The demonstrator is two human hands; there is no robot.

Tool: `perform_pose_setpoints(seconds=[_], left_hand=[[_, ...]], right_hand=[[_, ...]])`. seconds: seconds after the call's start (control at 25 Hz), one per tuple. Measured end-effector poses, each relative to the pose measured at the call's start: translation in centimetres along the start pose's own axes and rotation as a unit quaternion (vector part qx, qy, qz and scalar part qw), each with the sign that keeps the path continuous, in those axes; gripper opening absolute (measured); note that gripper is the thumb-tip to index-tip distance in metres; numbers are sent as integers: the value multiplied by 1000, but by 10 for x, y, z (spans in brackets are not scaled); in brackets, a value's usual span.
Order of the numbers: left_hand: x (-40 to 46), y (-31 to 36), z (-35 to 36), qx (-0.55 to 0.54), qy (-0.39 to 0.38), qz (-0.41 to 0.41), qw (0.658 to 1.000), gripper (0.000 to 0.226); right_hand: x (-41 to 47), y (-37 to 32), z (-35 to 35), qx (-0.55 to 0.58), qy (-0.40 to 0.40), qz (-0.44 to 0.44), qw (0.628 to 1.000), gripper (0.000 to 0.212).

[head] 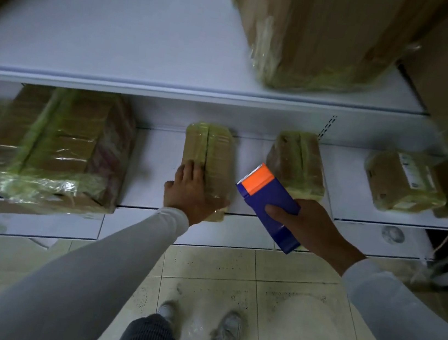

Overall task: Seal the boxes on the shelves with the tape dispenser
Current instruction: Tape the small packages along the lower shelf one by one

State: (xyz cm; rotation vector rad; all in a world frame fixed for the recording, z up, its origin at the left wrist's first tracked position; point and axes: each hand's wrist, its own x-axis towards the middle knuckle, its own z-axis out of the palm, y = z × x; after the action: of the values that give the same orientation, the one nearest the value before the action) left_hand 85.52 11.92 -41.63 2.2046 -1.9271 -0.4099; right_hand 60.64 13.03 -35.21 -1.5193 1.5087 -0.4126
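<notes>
Your left hand lies flat, fingers relaxed, on the taped box at frame centre on the lower shelf; your right hand grips the dispenser just right of it

The left hand covers the near left corner of the small box. The right hand's fingers hide behind the tape dispenser; its tape roll cannot be seen. At nine o'clock the large wrapped box is blurred. At three o'clock a label is unreadable. At twelve o'clock the frame edge crops the upper box.
</notes>
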Motion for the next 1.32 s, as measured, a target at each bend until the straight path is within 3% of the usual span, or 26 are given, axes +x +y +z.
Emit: perform_pose_setpoints(seconds=[0.08, 0.28, 0.44, 0.52, 0.64, 0.68, 0.8, 0.88, 0.96, 1.08, 1.24, 1.32], left_hand=[[0, -1, -4, -8, 3, 5, 1000, 94], [10, -21, -25, -83, -31, 53, 995, 65], [28, -38, -48, -221, -29, 78, 972, 26], [38, -40, -60, -351, -102, 89, 926, 14], [43, -43, -75, -498, -251, 100, 824, 16], [45, -48, -74, -489, -264, 107, 825, 15], [44, -54, -59, -272, -167, 125, 939, 28], [34, -47, -41, -114, -134, 88, 980, 52], [22, -33, -25, -18, -133, 74, 988, 72], [18, -34, -19, -35, -113, 96, 988, 67], [43, -70, -39, 5, -98, 235, 967, 62], [52, -76, -40, 27, -108, 273, 956, 57]], right_hand=[[4, -2, 1, 1, -11, -6, 1000, 80], [8, -11, 16, 20, -18, 0, 1000, 80], [1, -31, 39, 25, -14, 4, 1000, 34], [-4, -41, 50, 31, -15, -10, 999, 34], [-14, -53, 64, 21, -8, -31, 999, 41], [-18, -55, 67, 16, -2, -30, 999, 37], [-27, -55, 67, -7, 32, -6, 999, 26], [-31, -52, 65, -11, 59, 19, 998, 21], [-35, -46, 61, -18, 71, 33, 997, 20], [-39, -35, 48, -21, 65, 42, 997, 23], [-38, -19, 32, -8, 69, 35, 997, 27], [-35, -12, 28, -2, 57, 28, 998, 39]])
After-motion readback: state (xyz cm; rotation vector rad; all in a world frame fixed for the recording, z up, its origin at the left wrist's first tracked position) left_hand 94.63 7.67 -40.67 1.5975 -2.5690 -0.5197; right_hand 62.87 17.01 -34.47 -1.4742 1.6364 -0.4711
